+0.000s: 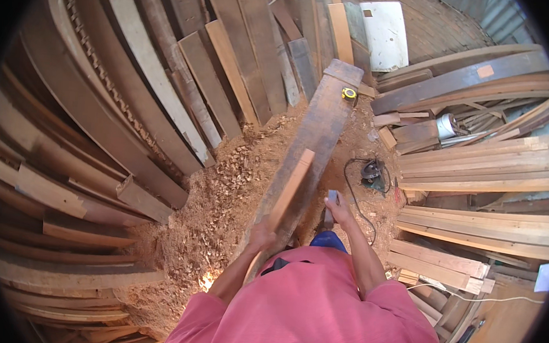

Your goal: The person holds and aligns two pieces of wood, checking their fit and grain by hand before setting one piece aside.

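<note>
My left hand (262,235) is closed around the near end of a reddish-brown wood strip (294,184). The strip slants away from me along a long, dark, worn plank (324,115) that serves as a bench. Right of the plank, my right hand (341,212) grips a narrow grey bar-shaped block (331,197), held upright with its upper end showing above the fingers. Its exact kind cannot be made out. A yellow and black tape measure (349,95) lies near the plank's far end.
Wood shavings (213,196) cover the ground. A dark power tool (372,172) with a looping black cord sits to the right. Boards (123,68) lean in rows on the left, and lighter timber stacks (482,168) fill the right. A white bucket (446,126) lies among offcuts.
</note>
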A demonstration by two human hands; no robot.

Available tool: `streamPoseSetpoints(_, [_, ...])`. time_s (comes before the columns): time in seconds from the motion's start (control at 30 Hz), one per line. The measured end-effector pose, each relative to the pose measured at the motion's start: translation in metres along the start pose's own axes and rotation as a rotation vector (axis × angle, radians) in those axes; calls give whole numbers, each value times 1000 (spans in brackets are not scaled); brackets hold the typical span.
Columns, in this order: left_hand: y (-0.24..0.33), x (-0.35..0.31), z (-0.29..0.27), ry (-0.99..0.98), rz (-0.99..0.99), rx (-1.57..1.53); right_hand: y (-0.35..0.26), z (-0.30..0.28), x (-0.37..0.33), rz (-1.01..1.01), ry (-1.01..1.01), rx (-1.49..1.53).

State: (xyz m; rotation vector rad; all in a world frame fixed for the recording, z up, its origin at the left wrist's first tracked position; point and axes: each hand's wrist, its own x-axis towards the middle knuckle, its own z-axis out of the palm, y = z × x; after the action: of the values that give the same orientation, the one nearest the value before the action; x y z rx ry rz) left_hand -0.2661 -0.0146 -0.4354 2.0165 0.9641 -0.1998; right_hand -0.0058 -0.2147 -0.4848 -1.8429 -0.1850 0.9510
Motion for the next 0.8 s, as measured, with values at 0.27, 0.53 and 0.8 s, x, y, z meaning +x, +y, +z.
streamPoseSetpoints(0.27, [103, 46, 19, -140, -96, 127, -88, 25, 50, -239, 339, 127])
streamPoseSetpoints(0.53, [110, 80, 46, 1, 41, 109, -53, 62, 71, -167, 483, 165])
streamPoseSetpoints(0.8, [107, 84, 51, 31, 32, 143, -101, 28, 117, -248, 577, -1])
